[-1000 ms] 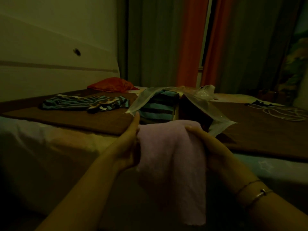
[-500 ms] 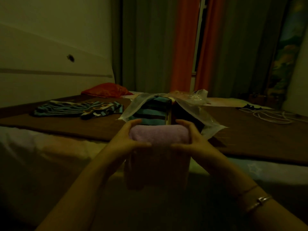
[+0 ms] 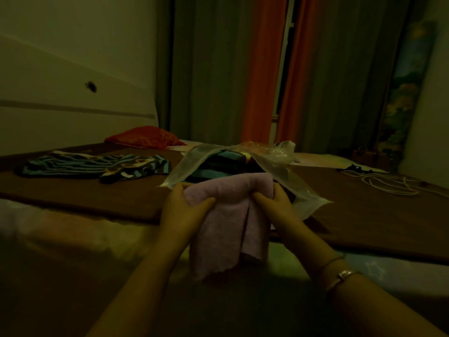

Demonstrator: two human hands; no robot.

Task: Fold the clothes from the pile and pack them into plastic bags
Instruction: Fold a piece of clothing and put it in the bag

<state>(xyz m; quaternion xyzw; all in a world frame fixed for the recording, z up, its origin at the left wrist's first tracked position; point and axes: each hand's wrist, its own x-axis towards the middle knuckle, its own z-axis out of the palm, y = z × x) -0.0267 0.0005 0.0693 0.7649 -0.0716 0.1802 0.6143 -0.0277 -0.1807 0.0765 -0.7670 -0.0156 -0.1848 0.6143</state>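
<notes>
The room was dim, so colours and small details were hard to read. The fingers of both hands were hidden behind the pink cloth (image 3: 230,215); only the thumbs showed on its near face. The left hand (image 3: 181,212) gripped the cloth's upper left corner and the right hand (image 3: 279,207) gripped its upper right, thumbs pressed into the fabric. The cloth was held just in front of the mouth of the clear plastic bag (image 3: 279,171), its lower half hanging below the edge of the bed (image 3: 73,198). Inside the bag, striped folded clothes (image 3: 216,164) showed only in part, the rest blocked by the cloth. A striped garment (image 3: 92,164) lay spread to the left on the brown cover, a red item (image 3: 145,138), perhaps a cushion, behind it, and a white cord (image 3: 388,184) lay well to the right.

Half a second earlier the cloth had been a compact roll between the hands; now it hung looser, with two layers parted by a vertical slit.
</notes>
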